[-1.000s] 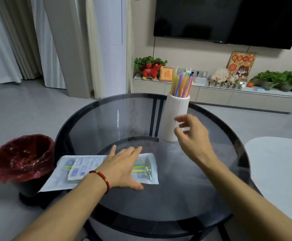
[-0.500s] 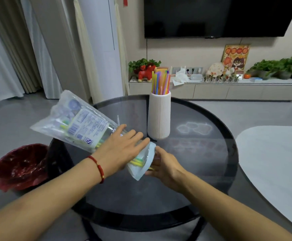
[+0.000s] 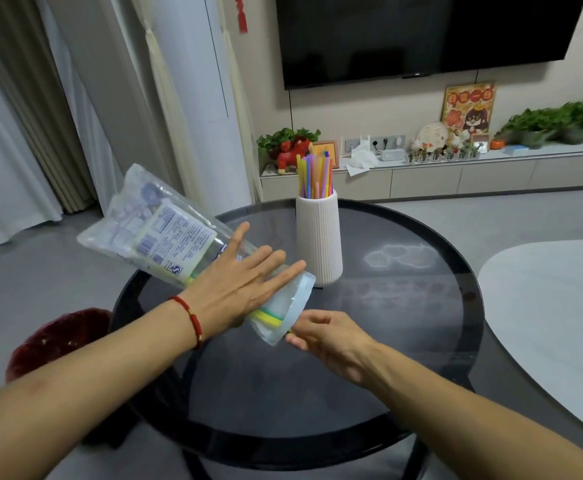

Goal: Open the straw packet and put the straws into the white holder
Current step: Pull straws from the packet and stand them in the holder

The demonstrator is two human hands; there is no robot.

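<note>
I see the round table (image 3: pixel 421 341) first: smoked dark glass in a black rim, glossy enough to throw back a pale ceiling light. To its right, at 3 o'clock, lies the curved edge of a white tabletop (image 3: pixel 553 320); at 8 o'clock, on the floor, sits a bin with a dark red liner (image 3: pixel 58 341).

The straw packet (image 3: pixel 165 233) is a long clear plastic bag, crinkled and shiny, held off the glass and tilted, its far end up toward 10 o'clock and its mouth down near the table's middle. A white printed label with small text and a barcode covers its upper face; I cannot read the writing.

My left hand (image 3: pixel 234 282) lies across the packet's lower half, fingers straight and slightly spread over the top face; its thumb is hidden, so I cannot tell whether it grips from below. A red cord bracelet (image 3: pixel 189 317) circles that wrist.

My right hand (image 3: pixel 324 337) is at the packet's mouth, at 4 o'clock from the left hand, fingers curled in and pinching at the yellow and green straws (image 3: pixel 269 317) showing there.

The white holder (image 3: pixel 319 237) stands upright at 12 o'clock from the mouth, a ribbed matt vase widening downward, with coloured straws (image 3: pixel 314 174) sticking out of it.
</note>
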